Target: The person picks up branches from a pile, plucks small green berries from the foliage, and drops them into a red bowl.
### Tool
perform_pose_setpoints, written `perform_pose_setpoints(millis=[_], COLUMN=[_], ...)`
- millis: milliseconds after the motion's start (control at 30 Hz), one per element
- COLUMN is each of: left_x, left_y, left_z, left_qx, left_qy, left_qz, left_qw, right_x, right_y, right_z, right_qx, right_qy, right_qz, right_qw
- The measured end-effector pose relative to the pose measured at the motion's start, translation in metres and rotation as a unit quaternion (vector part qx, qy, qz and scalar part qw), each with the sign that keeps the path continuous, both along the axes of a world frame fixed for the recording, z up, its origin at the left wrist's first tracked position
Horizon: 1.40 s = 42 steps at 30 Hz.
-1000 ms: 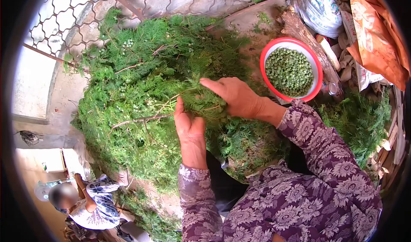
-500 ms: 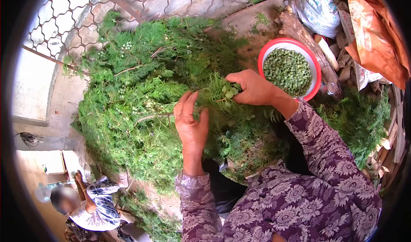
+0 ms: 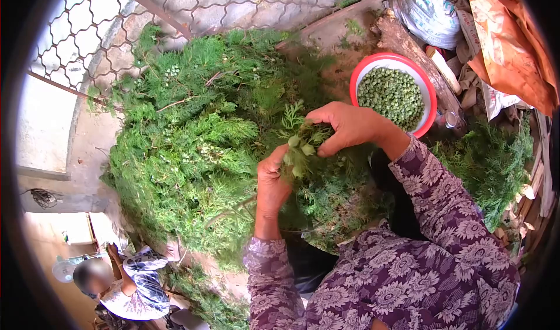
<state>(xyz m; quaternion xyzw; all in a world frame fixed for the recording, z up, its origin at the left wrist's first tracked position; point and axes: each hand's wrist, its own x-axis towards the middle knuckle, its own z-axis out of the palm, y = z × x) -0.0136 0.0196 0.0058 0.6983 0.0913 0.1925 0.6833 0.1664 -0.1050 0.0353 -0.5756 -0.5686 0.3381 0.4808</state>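
Observation:
A green conifer sprig (image 3: 300,154) with several pale green cones is held up between my two hands. My left hand (image 3: 272,183) is closed round its lower part, and a thin stem trails out to the left below that hand. From the right, my right hand (image 3: 350,127) closes its thumb and fingers on the sprig's leafy side; the fingertips are partly hidden by foliage. Under and beyond both hands spreads a big heap of cut conifer branches (image 3: 186,131). A red-rimmed white basin (image 3: 433,91) filled with green cones (image 3: 389,96) stands just past my right wrist.
A log (image 3: 406,37) lies behind the basin, near a white woven sack (image 3: 429,15) and an orange sack (image 3: 513,44). Metal mesh (image 3: 233,3) runs along the far side. More branches (image 3: 496,166) lie at right. Another person (image 3: 137,283) sits at lower left.
My left hand has moved right and closed in on the sprig, its fingers now curled. The cones on the sprig show more plainly. My right hand has shifted only slightly.

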Motion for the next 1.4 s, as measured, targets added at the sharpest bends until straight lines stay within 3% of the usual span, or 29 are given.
perform_pose_setpoints(millis=[67,133,300,367,467,533,767,933,1000,1067,1100,1133,1200,1267,1400], left_x=[0.004,0.005,0.006,0.009,0.005,0.007,0.005,0.007,0.008,0.009,0.01,0.011,0.014,0.014,0.013], left_y=[-0.004,-0.008,-0.015,-0.018,-0.012,-0.015,-0.014,-0.015,-0.016,-0.015,-0.016,-0.017,-0.017,-0.015,-0.01], left_z=[0.001,0.007,0.005,0.009,0.002,-0.001,-0.006,-0.013,-0.013,-0.011,-0.009,-0.007,-0.004,-0.002,-0.004], left_qx=[-0.031,-0.03,-0.115,-0.22,-0.256,-0.243,-0.203,-0.19,-0.204,-0.159,-0.159,-0.182,-0.204,-0.294,-0.303], left_qy=[-0.006,0.03,0.016,0.012,0.06,0.058,0.071,0.056,0.033,0.039,0.04,0.049,0.059,0.086,0.086], left_qz=[0.006,0.042,0.089,0.144,0.169,0.18,0.186,0.153,0.155,0.147,0.147,0.161,0.172,0.201,0.173], left_qw=[0.999,0.998,0.989,0.965,0.95,0.951,0.959,0.968,0.966,0.975,0.975,0.969,0.962,0.93,0.933], right_x=[0.004,0.007,0.018,0.018,0.017,0.018,0.018,0.001,-0.006,-0.009,-0.01,-0.011,-0.014,-0.013,-0.015], right_y=[-0.003,-0.005,-0.013,-0.013,-0.014,-0.013,-0.011,-0.001,0.0,0.001,0.001,0.001,0.002,0.003,0.004], right_z=[0.002,0.003,0.0,-0.001,0.005,0.008,0.005,0.007,0.012,0.015,0.014,0.011,0.003,-0.002,-0.006], right_qx=[0.017,-0.042,-0.085,-0.082,-0.097,-0.075,-0.104,0.066,0.108,0.163,0.108,0.107,-0.027,-0.022,-0.055], right_qy=[-0.008,0.071,0.094,0.129,0.141,0.089,0.065,0.126,0.068,-0.132,-0.159,-0.159,-0.109,-0.15,-0.138], right_qz=[0.013,0.033,0.015,0.025,0.031,0.017,0.038,-0.207,-0.236,-0.22,-0.195,-0.196,-0.153,-0.18,-0.16], right_qw=[1.0,0.996,0.992,0.988,0.985,0.993,0.992,0.968,0.963,0.953,0.962,0.962,0.982,0.972,0.976])
